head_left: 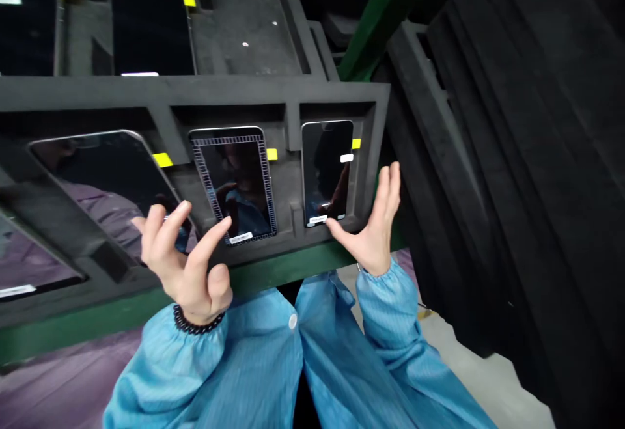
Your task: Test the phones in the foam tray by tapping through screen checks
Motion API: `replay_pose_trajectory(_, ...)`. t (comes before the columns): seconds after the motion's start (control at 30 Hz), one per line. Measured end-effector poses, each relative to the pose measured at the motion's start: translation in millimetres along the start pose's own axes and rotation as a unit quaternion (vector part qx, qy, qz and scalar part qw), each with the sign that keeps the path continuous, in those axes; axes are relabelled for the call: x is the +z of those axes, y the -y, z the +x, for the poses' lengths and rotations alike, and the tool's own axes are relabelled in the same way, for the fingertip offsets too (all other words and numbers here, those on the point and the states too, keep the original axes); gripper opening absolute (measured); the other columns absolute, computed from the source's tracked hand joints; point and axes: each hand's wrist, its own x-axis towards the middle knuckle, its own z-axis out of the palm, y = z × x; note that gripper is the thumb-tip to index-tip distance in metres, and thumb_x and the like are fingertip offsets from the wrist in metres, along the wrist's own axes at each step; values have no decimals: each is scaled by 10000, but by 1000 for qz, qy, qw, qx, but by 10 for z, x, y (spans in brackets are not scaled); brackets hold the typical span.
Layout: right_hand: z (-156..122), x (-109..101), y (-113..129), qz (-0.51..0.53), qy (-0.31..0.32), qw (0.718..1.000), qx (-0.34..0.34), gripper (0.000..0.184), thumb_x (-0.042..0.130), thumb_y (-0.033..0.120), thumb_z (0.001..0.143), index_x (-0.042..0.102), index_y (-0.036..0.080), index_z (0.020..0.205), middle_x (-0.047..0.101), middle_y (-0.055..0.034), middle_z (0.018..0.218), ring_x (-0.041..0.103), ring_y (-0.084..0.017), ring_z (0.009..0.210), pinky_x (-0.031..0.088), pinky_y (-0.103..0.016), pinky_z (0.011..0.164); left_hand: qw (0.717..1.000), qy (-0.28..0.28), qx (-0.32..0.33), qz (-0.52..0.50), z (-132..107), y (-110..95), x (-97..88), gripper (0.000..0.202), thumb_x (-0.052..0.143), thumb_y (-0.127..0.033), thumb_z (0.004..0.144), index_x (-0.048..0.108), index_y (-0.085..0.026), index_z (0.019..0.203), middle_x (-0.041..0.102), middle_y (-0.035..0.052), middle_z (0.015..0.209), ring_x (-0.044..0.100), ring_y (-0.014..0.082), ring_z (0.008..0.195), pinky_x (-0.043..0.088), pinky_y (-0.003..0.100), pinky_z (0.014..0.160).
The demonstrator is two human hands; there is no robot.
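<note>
Smartphones lie face up in the recesses of a dark grey foam tray (215, 90). Over the middle phone (247, 178), which shows a ladder-like border on its screen, my left hand (188, 266) hovers with fingers spread. Its index fingertip is at the phone's lower part; whether it touches the glass I cannot tell. At the lower right corner of the right-hand phone (325, 172) is the thumb of my right hand (374, 227). The other fingers of that hand point up beside the tray's right edge, apart from the thumb. A bigger phone (112, 168) rests left of the middle one.
A second row behind holds another dark-screened phone (151, 28) and a recess (249, 32) without a phone. Yellow tabs (163, 160) stick out beside several phones. A green rail (293, 261) runs along the front, and a green post (375, 19) rises behind. Black foam trays (512, 123) are stacked at right.
</note>
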Motion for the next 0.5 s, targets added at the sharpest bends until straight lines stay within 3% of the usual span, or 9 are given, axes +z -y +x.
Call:
replay_pose_trajectory(0.13, 33, 38, 104, 15, 33, 999, -5, 1257, 766, 668, 757, -19, 252, 1646, 20, -186, 1731, 100, -444, 1596, 218, -722, 1227, 1000, 2, 23, -4, 26, 2, 105, 471, 418, -432, 1011, 653, -228, 1364, 486, 76, 1557, 376, 313, 1487, 193, 601, 1275)
replay_pose_trajectory(0.3, 157, 19, 226, 41, 39, 998, -13, 1157, 793, 592, 792, 59, 302, 1638, 21, -151, 1739, 89, -475, 1589, 217, -748, 1223, 999, -22, 33, 19, 0, 16, 100, 484, 419, -455, 989, 685, -232, 1326, 531, 76, 1515, 412, 319, 1460, 239, 608, 1256)
replay_pose_trajectory(0.5, 247, -113, 99, 50, 58, 996, -44, 1117, 751, 653, 815, 60, 337, 1634, 39, -119, 1744, 97, -476, 1588, 203, -765, 1225, 999, -24, 36, 25, 5, 25, 105, 499, 402, -446, 977, 692, -216, 1311, 529, 86, 1513, 401, 337, 1469, 251, 642, 1246)
